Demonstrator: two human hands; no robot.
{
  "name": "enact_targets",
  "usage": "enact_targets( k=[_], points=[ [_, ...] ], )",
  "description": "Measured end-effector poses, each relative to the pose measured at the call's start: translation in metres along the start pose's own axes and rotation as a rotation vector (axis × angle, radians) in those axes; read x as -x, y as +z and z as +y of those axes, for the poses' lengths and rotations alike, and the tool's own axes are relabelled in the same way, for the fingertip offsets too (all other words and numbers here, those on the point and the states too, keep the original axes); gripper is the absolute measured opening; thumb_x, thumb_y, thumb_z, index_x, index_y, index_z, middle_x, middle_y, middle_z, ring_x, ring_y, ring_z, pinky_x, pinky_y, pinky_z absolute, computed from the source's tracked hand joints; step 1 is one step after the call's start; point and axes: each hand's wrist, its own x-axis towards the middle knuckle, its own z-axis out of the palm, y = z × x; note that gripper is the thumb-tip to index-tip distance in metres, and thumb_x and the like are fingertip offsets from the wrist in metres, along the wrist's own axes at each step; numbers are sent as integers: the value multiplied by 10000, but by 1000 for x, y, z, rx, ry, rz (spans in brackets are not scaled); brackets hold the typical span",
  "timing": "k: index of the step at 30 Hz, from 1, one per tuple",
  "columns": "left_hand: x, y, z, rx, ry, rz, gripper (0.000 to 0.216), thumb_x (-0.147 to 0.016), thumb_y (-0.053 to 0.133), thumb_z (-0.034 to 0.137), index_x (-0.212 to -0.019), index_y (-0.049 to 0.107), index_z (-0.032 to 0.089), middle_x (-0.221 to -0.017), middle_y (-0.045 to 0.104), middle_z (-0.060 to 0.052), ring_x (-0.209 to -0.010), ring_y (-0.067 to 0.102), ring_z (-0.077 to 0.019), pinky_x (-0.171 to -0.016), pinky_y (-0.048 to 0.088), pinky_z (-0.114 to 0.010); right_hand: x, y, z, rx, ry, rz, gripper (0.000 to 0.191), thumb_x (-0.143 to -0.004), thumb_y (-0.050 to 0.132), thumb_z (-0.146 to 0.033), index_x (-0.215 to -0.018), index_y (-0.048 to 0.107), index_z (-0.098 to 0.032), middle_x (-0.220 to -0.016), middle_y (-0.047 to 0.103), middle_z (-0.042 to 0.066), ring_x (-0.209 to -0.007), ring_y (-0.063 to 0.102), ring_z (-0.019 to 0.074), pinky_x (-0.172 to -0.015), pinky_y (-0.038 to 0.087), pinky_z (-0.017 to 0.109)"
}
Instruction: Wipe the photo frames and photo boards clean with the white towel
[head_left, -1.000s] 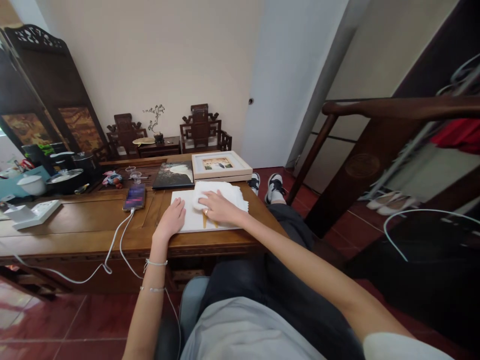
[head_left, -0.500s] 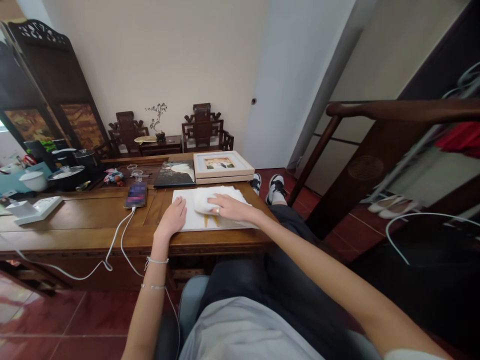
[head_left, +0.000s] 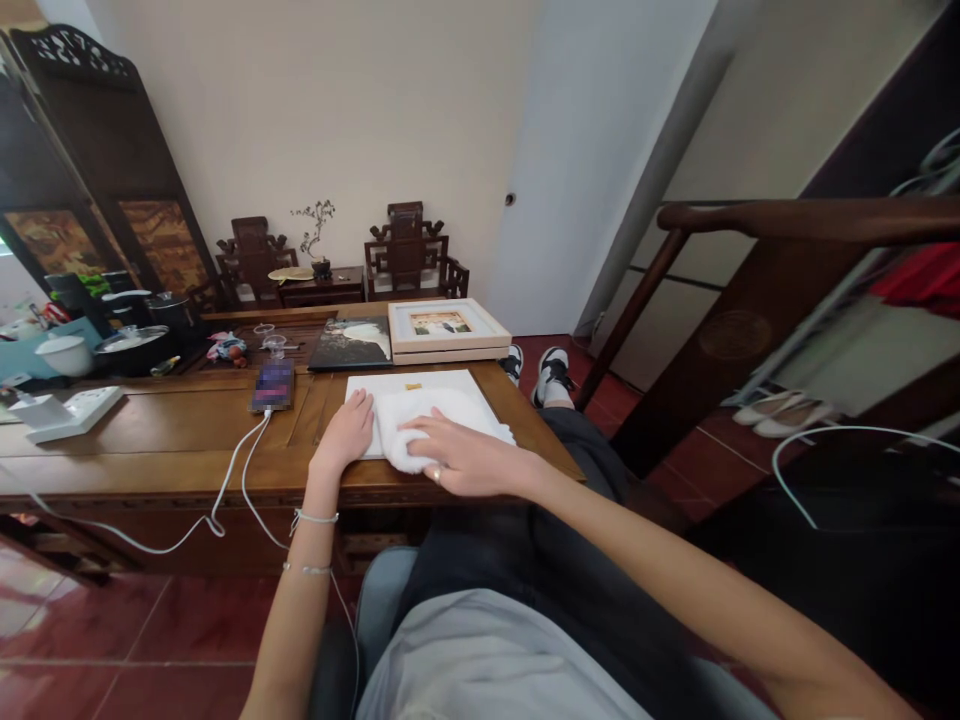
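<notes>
At near edge of wood table (head_left: 150,440), white cloth (head_left: 431,418) on white board (head_left: 446,383), long axis L-R along table edge, right hand (head_left: 459,457) spread flat atop it, gripping nothing, left hand (head_left: 346,435) open, palm down on board's left side, phone (head_left: 272,386) w/ cable just left, stacked frames (head_left: 448,328) behind.

Your right hand (head_left: 465,455) and the bunched white cloth (head_left: 420,420) hide most of the flat white board (head_left: 420,382). The screen of the dark smartphone (head_left: 272,385) is blurred and unreadable.
</notes>
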Motion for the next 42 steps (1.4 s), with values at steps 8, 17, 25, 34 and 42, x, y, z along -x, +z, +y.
enact_targets(
  k=[8, 17, 25, 34, 42],
  points=[
    [2, -2, 2, 34, -13, 11, 490, -1003, 359, 235, -1439, 540, 99, -1594, 455, -171, -1538, 345, -256, -1283, 280, -453, -17, -11, 32, 15, 183, -16, 232, -907, 453, -188, -1008, 662, -193, -1085, 694, 129, -1110, 591, 310, -997, 429, 442],
    [2, -18, 20, 223, -144, 248, 475, -1030, 316, 259, -1397, 578, 108, -1519, 557, -163, -1443, 503, -247, -1247, 345, -419, -89, 11, 40, 131, 279, 121, 265, -874, 454, -147, -1003, 686, -160, -1215, 676, 186, -1177, 579, 351, -1083, 312, 648],
    [5, -32, 29, 388, -291, 334, 520, -1075, 235, 381, -1325, 632, 155, -1461, 623, -112, -1396, 550, -254, -1205, 403, -410, -36, -2, 6, -89, -128, -48, 158, -848, 498, -107, -789, 596, -216, -854, 688, 32, -900, 626, 233, -1123, 356, 497],
    [5, -14, 21, 65, -131, 34, 439, -1017, 351, 200, -1374, 568, 63, -1563, 483, -216, -1507, 407, -283, -1237, 348, -437, -49, -30, 50, -54, 304, 13, 172, -876, 459, -191, -787, 607, -198, -940, 736, 96, -899, 626, 254, -814, 426, 317],
    [2, -11, 12, 39, -101, 41, 467, -1008, 361, 215, -1415, 561, 108, -1574, 493, -157, -1514, 397, -264, -1243, 351, -409, -145, -19, 64, -131, 376, 91, 197, -961, 527, -176, -1024, 706, -123, -1219, 716, 130, -1089, 634, 273, -935, 484, 347]
  ],
)
